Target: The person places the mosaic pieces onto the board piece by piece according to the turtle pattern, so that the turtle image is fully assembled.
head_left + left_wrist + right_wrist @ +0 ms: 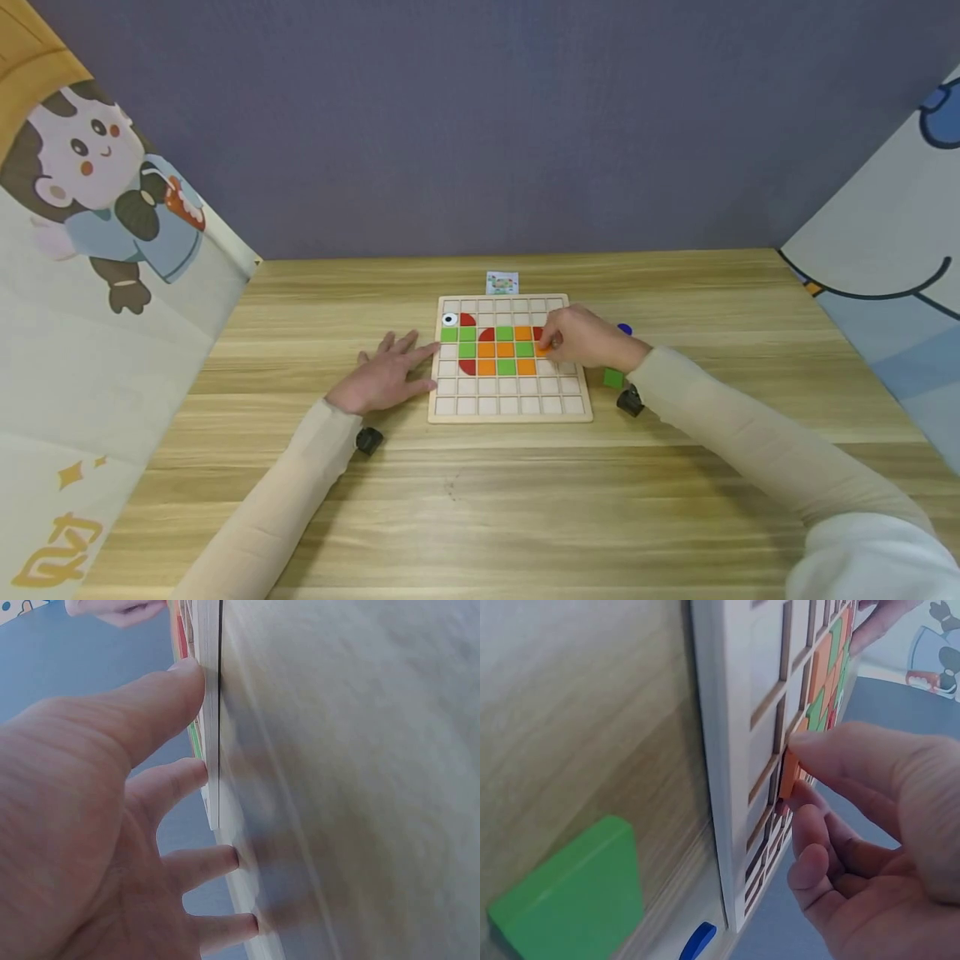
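A wooden grid board lies on the table, with green, orange and red tiles set in its middle cells. A white eye tile sits at its upper left. My right hand pinches an orange square tile between thumb and fingers, over a cell at the right end of the orange and green rows. With fingers spread, my left hand touches the board's left edge; in the left wrist view the thumb and one finger meet that edge.
A green tile and a blue piece lie on the table to the right of the board, partly behind the right arm. A small printed card lies beyond the board's far edge. A dark partition rises behind the table.
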{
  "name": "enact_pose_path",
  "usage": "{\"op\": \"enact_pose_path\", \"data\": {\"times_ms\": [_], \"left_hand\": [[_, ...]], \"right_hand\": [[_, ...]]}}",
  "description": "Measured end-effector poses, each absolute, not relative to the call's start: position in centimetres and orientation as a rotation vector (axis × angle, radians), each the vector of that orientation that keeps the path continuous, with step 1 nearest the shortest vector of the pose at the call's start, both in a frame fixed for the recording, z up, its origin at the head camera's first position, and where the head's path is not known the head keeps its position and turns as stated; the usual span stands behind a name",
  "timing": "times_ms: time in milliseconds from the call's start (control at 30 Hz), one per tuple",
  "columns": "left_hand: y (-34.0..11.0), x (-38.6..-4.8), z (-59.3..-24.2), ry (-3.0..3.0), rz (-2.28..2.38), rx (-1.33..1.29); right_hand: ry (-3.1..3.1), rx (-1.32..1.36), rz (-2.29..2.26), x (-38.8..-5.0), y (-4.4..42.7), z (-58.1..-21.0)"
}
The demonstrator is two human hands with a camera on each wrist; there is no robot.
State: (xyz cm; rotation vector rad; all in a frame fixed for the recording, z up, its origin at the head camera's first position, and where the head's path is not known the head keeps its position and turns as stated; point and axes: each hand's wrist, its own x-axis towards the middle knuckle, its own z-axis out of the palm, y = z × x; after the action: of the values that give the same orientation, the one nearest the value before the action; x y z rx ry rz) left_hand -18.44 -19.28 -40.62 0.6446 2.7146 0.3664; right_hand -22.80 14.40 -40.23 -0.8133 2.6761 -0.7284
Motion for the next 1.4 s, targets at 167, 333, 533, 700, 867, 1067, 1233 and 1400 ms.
{"op": "enact_pose_path", "data": {"times_ms": [167,333,533,700,867,1067,1233,1400], "left_hand": [[-19.3,-18.4,-40.6,2.717,0.359,0.655],[-19.3,-18.4,-40.5,2.721,0.358,0.656],[-19.2,-18.5,-40.6,2.714,0.346,0.657],[-19.1,-18.5,-40.6,2.717,0.345,0.658],[-19.2,-18.6,-40.7,2.717,0.352,0.645],[-19.3,-18.5,-40.6,2.715,0.354,0.649],[-19.3,-18.5,-40.7,2.715,0.348,0.655],[-19.2,-18.5,-40.8,2.720,0.342,0.661]], "right_hand": [[2.682,-0.903,-0.685,-22.6,14.4,-40.1],[2.680,-0.951,-0.658,-22.3,14.7,-39.9],[2.697,-0.932,-0.741,-21.7,16.5,-39.8],[2.780,-0.853,-0.755,-20.7,19.4,-39.7],[2.802,-0.839,-0.670,-19.4,22.1,-40.1],[2.775,-0.799,-0.629,-17.7,23.6,-40.8],[2.787,-0.807,-0.630,-17.3,23.6,-41.3],[2.804,-0.785,-0.649,-17.1,23.4,-41.3]]}}
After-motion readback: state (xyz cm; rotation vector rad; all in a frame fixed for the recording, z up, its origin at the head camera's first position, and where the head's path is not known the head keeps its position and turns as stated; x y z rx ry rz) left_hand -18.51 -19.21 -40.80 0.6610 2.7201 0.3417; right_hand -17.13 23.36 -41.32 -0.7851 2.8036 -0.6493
